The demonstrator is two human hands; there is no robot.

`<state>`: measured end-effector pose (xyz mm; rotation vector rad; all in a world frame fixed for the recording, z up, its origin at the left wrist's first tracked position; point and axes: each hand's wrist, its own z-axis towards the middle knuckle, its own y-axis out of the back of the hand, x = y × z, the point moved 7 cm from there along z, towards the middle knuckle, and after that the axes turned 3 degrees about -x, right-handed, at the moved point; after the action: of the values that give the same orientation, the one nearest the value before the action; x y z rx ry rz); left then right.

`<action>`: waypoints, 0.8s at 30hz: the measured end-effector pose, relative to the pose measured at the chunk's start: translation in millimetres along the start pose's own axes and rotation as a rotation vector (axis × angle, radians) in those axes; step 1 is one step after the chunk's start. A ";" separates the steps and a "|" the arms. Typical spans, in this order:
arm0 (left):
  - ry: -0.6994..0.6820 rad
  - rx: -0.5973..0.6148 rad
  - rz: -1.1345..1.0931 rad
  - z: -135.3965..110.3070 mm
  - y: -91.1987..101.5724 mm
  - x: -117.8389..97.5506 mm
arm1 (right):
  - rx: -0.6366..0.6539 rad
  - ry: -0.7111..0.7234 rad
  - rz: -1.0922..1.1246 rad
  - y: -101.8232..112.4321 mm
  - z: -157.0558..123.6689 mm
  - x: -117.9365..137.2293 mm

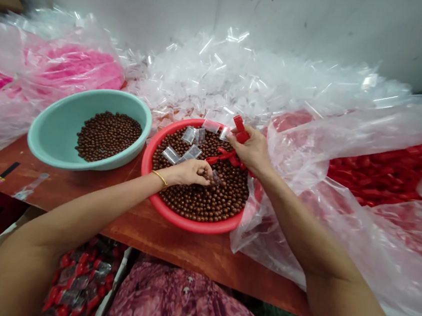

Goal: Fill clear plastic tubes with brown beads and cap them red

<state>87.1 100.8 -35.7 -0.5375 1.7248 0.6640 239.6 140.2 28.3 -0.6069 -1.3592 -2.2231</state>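
A red basin [189, 225] holds many small round brown balls [198, 204] that look like chocolate candies. My left hand [194, 172], with a gold bangle [160, 179] at the wrist, is closed low over the balls on a small clear plastic case [215, 177], partly hidden by the fingers. Over the basin's right rim, my right hand [252, 150] is closed on a red plastic piece [240, 126] that sticks up past the thumb. More red plastic pieces [223, 155] lie below it on the balls. Several clear cases [191, 153] rest on the balls toward the back.
A turquoise basin [53, 136] with brown balls stands left. Clear plastic cases [212, 72] are heaped against the wall. Plastic bags hold pink pieces [73, 65] at left and red pieces [383, 171] at right. Below the table edge sits a box of red-capped clear cases [83, 280].
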 end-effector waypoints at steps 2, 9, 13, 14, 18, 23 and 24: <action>-0.018 0.036 -0.207 -7.5 -1.1 -8.3 | -0.035 -0.034 0.046 5.9 -0.9 1.1; 0.002 -0.016 -0.483 -42.6 2.2 -23.7 | 0.119 -0.050 -0.207 13.3 -7.6 14.6; -0.024 -0.069 -0.566 -53.4 2.2 -20.7 | 0.184 -0.074 -0.291 7.6 -11.0 13.1; -0.039 -0.099 -0.568 -54.4 3.5 -19.3 | 0.185 -0.071 -0.304 6.2 -11.1 12.0; -0.075 -0.214 -0.515 -55.1 10.7 -14.2 | 0.145 0.056 -0.359 3.8 -9.1 14.7; -0.110 -0.303 -0.562 -58.0 16.4 -14.8 | 0.054 0.254 -0.462 12.8 -14.7 31.7; -0.114 -0.322 -0.583 -59.3 17.0 -14.5 | 0.038 0.262 -0.475 16.2 -18.6 35.8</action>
<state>37.2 73.3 -8.0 -1.1497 1.2648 0.5336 218.3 111.4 52.9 0.0366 -1.5167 -2.5180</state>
